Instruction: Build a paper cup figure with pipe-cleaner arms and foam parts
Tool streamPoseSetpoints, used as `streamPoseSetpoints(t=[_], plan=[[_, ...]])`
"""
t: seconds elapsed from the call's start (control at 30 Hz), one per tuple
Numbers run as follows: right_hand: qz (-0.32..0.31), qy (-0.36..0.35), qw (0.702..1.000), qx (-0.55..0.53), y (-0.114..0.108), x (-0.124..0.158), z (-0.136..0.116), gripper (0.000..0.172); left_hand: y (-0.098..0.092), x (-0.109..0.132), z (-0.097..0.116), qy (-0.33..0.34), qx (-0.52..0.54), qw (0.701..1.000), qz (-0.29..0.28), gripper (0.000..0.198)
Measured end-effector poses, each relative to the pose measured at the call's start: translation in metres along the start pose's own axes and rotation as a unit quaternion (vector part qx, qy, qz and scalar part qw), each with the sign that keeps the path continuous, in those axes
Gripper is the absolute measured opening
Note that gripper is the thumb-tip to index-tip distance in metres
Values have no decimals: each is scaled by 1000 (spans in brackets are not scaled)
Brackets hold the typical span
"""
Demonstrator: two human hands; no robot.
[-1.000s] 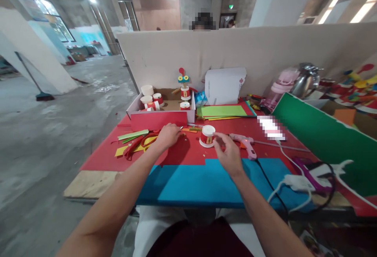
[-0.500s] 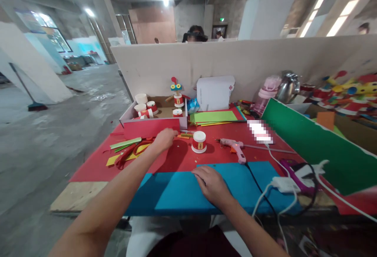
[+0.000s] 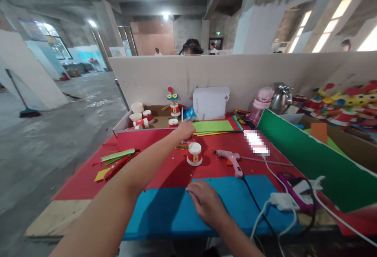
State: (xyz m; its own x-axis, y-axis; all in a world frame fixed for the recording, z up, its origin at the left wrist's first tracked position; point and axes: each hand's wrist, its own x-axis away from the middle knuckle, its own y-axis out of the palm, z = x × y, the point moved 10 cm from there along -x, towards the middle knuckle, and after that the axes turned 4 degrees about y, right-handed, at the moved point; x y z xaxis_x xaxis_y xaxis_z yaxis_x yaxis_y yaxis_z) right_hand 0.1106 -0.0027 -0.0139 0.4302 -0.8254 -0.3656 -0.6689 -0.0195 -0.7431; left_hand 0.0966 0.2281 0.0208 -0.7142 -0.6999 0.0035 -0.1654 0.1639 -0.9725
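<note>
My left hand reaches across the table to the left edge of a stack of green and yellow paper, beside the open box. Its fingers are bent together, and whatever is in them is hidden. A red-and-white paper cup stands upside down below that hand, with a folded paper spring just behind it. My right hand lies curled on the blue sheet, closed with nothing visible in it. To its upper right lies a pink glue gun.
The box holds several cups and a figure with yellow eyes. Paper strips and red-handled scissors lie left. A green-sided box, cables, a power strip, a pink bottle and a metal jug stand right.
My left hand has moved right and farther away, from the box's front to the paper stack's edge. My right hand stays curled on the blue sheet. The camera view has tilted up slightly.
</note>
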Motion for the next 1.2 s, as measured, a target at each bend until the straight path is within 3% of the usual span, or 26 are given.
streamPoseSetpoints(t=[0.13,0.33,0.7,0.8,0.93,1.1,1.2], plan=[[-5,6,1000,-10,1,-3,2,23,4,-19,1,9,-8,1000,-7,15],[-1,18,1000,-26,0,-5,4,21,28,-36,15,25,-2,999,-38,22],[2,25,999,-38,2,-5,6,19,31,-26,6,20,11,999,-46,22],[3,25,999,-43,0,-5,6,20,22,-21,8,17,13,1000,-16,15],[0,20,999,-47,-1,-5,4,21,-4,-12,-1,-1,19,999,46,19],[-13,28,999,-38,-1,-5,3,19,-46,15,-28,-48,41,988,141,26],[-6,22,998,-56,-3,-6,3,20,-64,41,-49,-95,97,965,224,31]])
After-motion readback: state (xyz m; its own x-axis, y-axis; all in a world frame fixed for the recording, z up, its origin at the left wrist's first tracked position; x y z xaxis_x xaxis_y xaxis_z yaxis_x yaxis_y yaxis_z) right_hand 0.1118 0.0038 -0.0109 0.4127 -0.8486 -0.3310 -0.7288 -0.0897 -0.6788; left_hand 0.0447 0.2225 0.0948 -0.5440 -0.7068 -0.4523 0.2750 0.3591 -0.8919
